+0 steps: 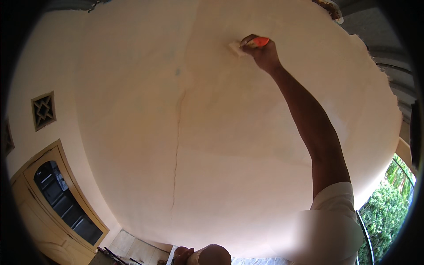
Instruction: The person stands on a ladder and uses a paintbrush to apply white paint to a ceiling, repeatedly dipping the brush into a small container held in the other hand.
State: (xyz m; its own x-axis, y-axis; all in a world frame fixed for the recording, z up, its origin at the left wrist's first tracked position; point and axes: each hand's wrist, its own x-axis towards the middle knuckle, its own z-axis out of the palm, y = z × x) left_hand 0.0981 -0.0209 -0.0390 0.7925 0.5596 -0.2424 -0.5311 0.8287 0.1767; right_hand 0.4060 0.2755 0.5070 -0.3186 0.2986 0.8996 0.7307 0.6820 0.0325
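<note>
My right hand, at the end of a raised arm, grips a paintbrush with an orange handle. The brush's pale bristles lie against the upper part of a large beige wall. Low in the view, at the bottom edge, my left hand is closed on a round container. What is inside this container I cannot make out, and its lower part is cut off by the frame. Around the brush, a patch of the wall looks darker than the surface to its left.
A thin vertical crack runs down the wall. At the left stand a wooden door with a dark glass pane and a patterned vent. Corrugated roofing hangs at the upper right, above green bushes.
</note>
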